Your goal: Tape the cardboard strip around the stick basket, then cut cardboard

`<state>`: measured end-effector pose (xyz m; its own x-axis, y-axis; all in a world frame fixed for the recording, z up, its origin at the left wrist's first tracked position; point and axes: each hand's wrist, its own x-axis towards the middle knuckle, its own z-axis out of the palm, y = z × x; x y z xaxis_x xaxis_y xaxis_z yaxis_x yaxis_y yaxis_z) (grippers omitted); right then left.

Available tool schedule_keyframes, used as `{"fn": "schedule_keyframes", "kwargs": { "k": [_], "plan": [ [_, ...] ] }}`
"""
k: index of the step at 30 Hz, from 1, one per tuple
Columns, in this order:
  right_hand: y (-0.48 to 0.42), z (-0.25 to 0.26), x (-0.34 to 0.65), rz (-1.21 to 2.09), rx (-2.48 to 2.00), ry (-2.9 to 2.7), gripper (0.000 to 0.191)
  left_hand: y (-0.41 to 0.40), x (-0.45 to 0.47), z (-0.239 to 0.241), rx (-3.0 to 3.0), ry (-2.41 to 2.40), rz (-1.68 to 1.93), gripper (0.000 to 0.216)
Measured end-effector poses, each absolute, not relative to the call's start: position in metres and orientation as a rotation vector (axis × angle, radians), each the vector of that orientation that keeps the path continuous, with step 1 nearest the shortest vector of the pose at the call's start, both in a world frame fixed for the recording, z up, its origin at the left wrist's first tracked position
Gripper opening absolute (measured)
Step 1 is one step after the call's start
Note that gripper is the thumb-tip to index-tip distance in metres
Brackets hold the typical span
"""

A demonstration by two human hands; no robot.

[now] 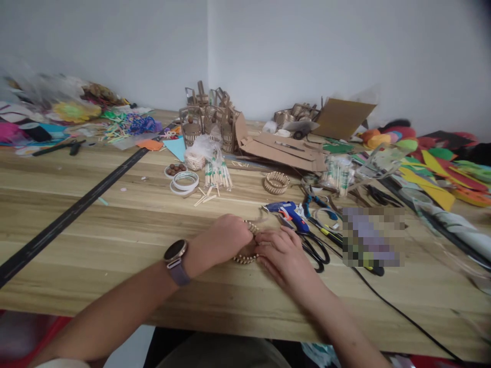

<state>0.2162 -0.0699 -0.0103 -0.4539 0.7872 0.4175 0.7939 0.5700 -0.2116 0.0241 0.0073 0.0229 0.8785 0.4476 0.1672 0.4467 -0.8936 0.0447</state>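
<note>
A small round basket (pixel 245 258) with a brown base and a ring of short wooden sticks lies on the table, partly covered by both hands. My left hand (pixel 228 243), a watch on its wrist, is closed over the basket's left and upper side; its fingertips and whatever they hold are hidden. Curled against the right side is my right hand (pixel 280 253), its fingers gripping the edge. Just beyond it lie a blue hot glue gun (pixel 291 214) and black-handled scissors (pixel 316 250). A second stick ring (pixel 276 182) sits farther back.
Bundled sticks (pixel 218 171), tape rolls (pixel 184 182) and loose sticks (pixel 204 196) lie ahead. Handled baskets (pixel 209 125) stand behind, beside flattened cardboard (pixel 282 148). Blue pliers (pixel 318 204) and a black cable (pixel 399 301) are on the right. A dark strip (pixel 76 212) crosses the left.
</note>
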Motion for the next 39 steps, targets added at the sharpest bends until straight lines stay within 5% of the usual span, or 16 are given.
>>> {"fn": "schedule_keyframes", "kwargs": {
  "k": [17, 26, 29, 32, 35, 39],
  "plan": [
    [-0.077, -0.013, 0.235, -0.081, -1.429, -2.023, 0.013, 0.015, 0.054, 0.008, 3.05, 0.611, 0.12, 0.027],
    [-0.062, -0.002, 0.242, -0.092, -1.372, -2.105, 0.015, 0.014, 0.001, 0.073, 2.961, 0.902, -0.022, 0.017],
    [-0.052, -0.004, 0.245, -0.092, -1.371, -2.141, 0.016, 0.015, -0.041, 0.085, 2.859, 1.193, -0.331, 0.024],
    [-0.038, -0.006, 0.244, -0.08, -1.408, -2.168, 0.021, 0.01, -0.061, 0.084, 2.869, 1.576, -0.285, 0.032],
    [-0.025, -0.006, 0.242, -0.054, -1.465, -2.199, 0.024, 0.0, -0.047, 0.071, 2.978, 1.37, 0.029, 0.025],
    [-0.015, -0.007, 0.241, -0.071, -1.46, -2.225, 0.025, -0.011, -0.002, 0.036, 2.984, 1.041, 0.42, 0.074]
  ]
}}
